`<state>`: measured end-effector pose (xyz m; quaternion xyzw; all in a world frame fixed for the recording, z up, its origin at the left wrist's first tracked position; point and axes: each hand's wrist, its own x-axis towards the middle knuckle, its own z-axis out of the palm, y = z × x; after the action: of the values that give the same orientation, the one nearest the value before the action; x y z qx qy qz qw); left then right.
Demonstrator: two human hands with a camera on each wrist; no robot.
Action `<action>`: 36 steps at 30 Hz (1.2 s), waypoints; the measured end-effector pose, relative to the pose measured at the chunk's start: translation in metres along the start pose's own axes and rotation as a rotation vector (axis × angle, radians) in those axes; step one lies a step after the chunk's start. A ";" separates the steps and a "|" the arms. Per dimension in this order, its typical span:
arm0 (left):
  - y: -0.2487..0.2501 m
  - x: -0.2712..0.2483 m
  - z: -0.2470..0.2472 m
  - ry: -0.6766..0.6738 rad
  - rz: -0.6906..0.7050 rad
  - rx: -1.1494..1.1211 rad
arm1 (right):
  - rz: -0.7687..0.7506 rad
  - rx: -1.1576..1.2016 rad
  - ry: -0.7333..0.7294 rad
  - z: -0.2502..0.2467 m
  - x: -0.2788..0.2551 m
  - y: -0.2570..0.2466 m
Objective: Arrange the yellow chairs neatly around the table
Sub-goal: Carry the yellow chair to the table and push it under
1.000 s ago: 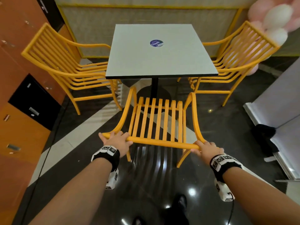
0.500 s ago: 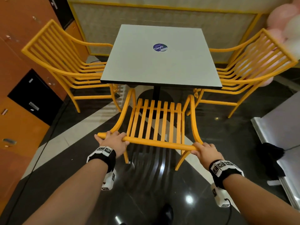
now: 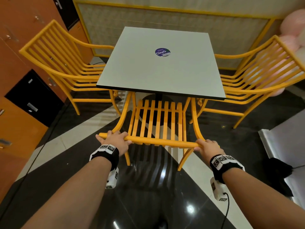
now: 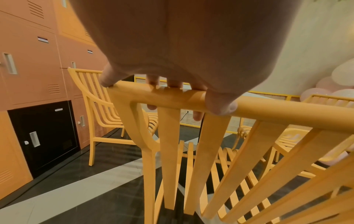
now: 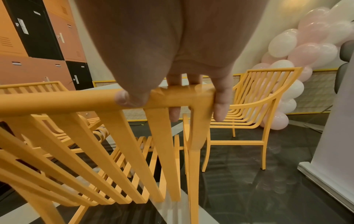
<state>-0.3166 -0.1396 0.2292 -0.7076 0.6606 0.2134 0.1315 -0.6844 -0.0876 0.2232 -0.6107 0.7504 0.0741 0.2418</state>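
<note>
Around the top rail [image 3: 158,140] of the near chair [image 3: 156,123], the fingers [image 4: 197,87] of the left hand [image 3: 115,141] were curled over the rail's left end with the thumb pressed on its near face, and the right hand [image 3: 208,147] was clamped the same way on the right end, its fingers [image 5: 220,106] hooked down past the corner post. Both grips sat where they had been a second before; what had changed was the chair. Its front had slid further under the near edge of the table [image 3: 158,66], so that the seat slats now ran out of sight beneath the top, where a moment earlier a strip of floor [image 3: 148,195] showed between them. The arms had stretched forward with it.

Beyond it, the left chair [image 3: 62,66] and the right chair [image 3: 257,70] stood tucked against the table's two sides, facing in, apparently unmoved. A round sticker [image 3: 162,52] lay on the table top. Orange and black lockers [image 3: 24,96] lined the left wall and pink and white balloons [image 5: 298,50] stood at the far right.

By my reckoning the push was nearly spent: this chair looked square to the table and almost as deep as its neighbours. Whether its arms would clear the table edge could not be told from these views.
</note>
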 end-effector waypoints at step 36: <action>-0.096 0.082 -0.032 0.115 0.317 -0.233 | 0.184 -0.086 0.402 -0.025 0.031 -0.125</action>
<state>-0.2147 -0.2178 0.2092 -0.6163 0.7409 0.2659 -0.0245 -0.5763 -0.1552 0.2540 -0.5519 0.8322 0.0046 0.0533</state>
